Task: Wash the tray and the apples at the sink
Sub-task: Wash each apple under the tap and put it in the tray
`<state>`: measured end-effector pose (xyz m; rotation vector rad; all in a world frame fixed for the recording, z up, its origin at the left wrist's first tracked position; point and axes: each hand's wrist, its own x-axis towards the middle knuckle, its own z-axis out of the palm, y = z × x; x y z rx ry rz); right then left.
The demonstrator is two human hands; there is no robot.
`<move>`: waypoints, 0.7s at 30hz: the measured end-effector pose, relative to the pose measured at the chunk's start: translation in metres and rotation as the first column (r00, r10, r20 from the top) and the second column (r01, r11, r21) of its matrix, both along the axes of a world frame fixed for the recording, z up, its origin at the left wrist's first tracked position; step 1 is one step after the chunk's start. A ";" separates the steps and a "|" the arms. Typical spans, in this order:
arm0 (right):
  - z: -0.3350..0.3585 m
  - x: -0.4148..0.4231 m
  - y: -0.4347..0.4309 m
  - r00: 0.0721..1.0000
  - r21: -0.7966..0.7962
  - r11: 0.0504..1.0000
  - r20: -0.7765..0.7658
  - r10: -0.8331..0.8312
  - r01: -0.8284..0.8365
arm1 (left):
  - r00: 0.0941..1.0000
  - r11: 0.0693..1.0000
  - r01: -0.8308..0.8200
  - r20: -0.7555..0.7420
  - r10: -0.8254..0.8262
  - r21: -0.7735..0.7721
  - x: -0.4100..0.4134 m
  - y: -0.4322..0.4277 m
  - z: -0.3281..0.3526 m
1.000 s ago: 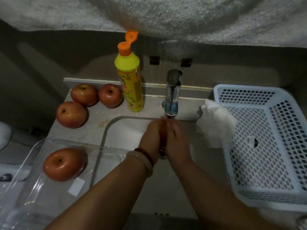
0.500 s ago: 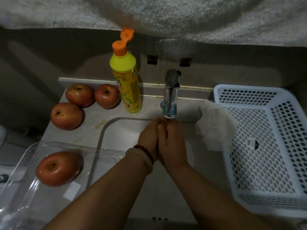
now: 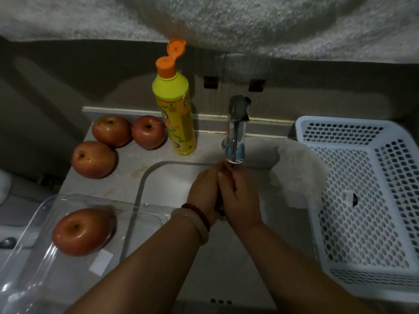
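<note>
My left hand [image 3: 204, 191] and my right hand [image 3: 240, 196] are pressed palm to palm over the sink [image 3: 167, 177], fingertips right under the faucet [image 3: 237, 132]. I see nothing held between them. A clear plastic tray [image 3: 90, 198] lies at the lower left, partly over the sink's edge, with one wet red apple [image 3: 82, 231] in it. On the counter to the left sit three more apples: a back one [image 3: 112, 131], one beside it [image 3: 148, 132] and a nearer one [image 3: 93, 159].
A yellow dish soap bottle [image 3: 174, 114] with its orange cap flipped open stands left of the faucet. At the right, a white perforated basket [image 3: 362, 200] rests on the sink's edge, and a crumpled white sheet [image 3: 294, 168] hangs at its left side.
My hands stay joined under the faucet, shifting slightly against each other. The view has drifted a little; the apples and tray have not moved.
</note>
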<state>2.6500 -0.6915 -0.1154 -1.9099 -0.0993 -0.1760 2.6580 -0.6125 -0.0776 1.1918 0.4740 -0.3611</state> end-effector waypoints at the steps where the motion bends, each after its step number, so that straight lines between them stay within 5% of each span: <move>1: 0.002 -0.001 0.001 0.993 0.140 0.990 -0.119 -0.006 0.023 | 0.999 0.998 -0.037 0.027 0.035 0.057 0.000 0.001 -0.002; 2: 0.006 -0.001 0.001 0.952 0.290 0.950 -0.304 -0.026 0.119 | 0.995 0.987 -0.087 0.062 0.079 0.136 -0.001 0.002 -0.005; 4: 0.013 0.004 0.001 0.717 0.491 0.780 -0.693 0.080 0.387 | 0.985 0.945 -0.118 0.159 0.071 0.306 -0.004 0.002 -0.006; 6: 0.017 0.009 -0.002 0.605 0.532 0.695 -0.777 0.175 0.483 | 0.976 0.931 -0.075 0.216 -0.004 0.357 -0.008 -0.001 -0.011; 8: 0.018 0.011 -0.002 0.733 0.459 0.798 -0.680 0.032 0.390 | 0.976 0.956 -0.069 0.218 0.005 0.285 -0.008 -0.004 -0.008; 10: 0.016 0.007 0.000 0.909 0.249 0.943 -0.403 -0.106 0.220 | 0.990 0.986 -0.063 0.136 0.041 0.155 -0.004 -0.004 -0.006; 12: 0.011 -0.001 -0.001 0.992 -0.009 0.999 -0.114 -0.050 0.050 | 0.999 0.998 -0.049 -0.008 0.049 -0.028 0.001 0.001 -0.004; 14: 0.002 -0.005 -0.001 0.999 -0.127 0.991 0.001 0.051 -0.050 | 0.989 0.987 -0.069 -0.142 0.048 -0.146 0.001 0.005 -0.002; 17: 0.009 -0.001 0.002 0.952 0.181 0.966 -0.275 -0.132 0.186 | 0.996 0.993 -0.079 -0.024 0.081 0.084 -0.006 0.000 -0.008; 19: 0.012 0.010 0.000 0.795 0.429 0.819 -0.604 -0.053 0.381 | 0.984 0.954 -0.092 0.173 0.043 0.286 -0.014 -0.005 -0.009; 21: 0.014 0.013 -0.004 0.736 0.475 0.786 -0.676 0.037 0.397 | 0.964 0.929 -0.068 0.264 -0.033 0.364 -0.020 -0.009 -0.008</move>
